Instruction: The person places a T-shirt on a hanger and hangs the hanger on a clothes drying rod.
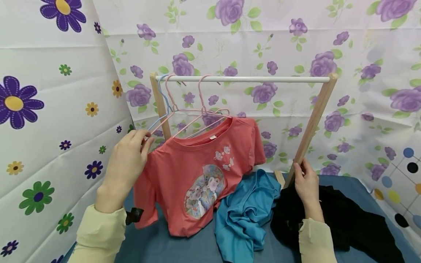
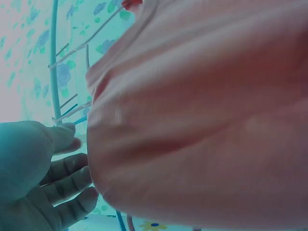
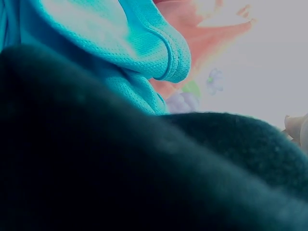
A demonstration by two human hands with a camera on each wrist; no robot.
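A coral T-shirt [image 1: 184, 160] with a round printed picture hangs tilted on a pink hanger [image 1: 201, 95]. Left of it, a blue hanger [image 1: 160, 87] and another pink hanger [image 1: 167, 87] hook over the rack's white rod [image 1: 263, 79]. My left hand [image 1: 126, 157] is at the shirt's left shoulder, thumb and finger pinching around the hanger ends; the exact contact is partly hidden. In the left wrist view, the shirt [image 2: 202, 120] fills most of the picture beside the hand [image 2: 43, 168]. My right hand [image 1: 307, 182] grips the rack's right wooden post [image 1: 312, 120] low down.
A crumpled blue garment [image 1: 246, 215] lies beneath the T-shirt, with a black garment [image 1: 355, 219] to its right, around the post's foot. Both rest on a blue-covered table [image 1: 144, 244]. Flowered sheets [image 1: 250, 47] close off the back and left.
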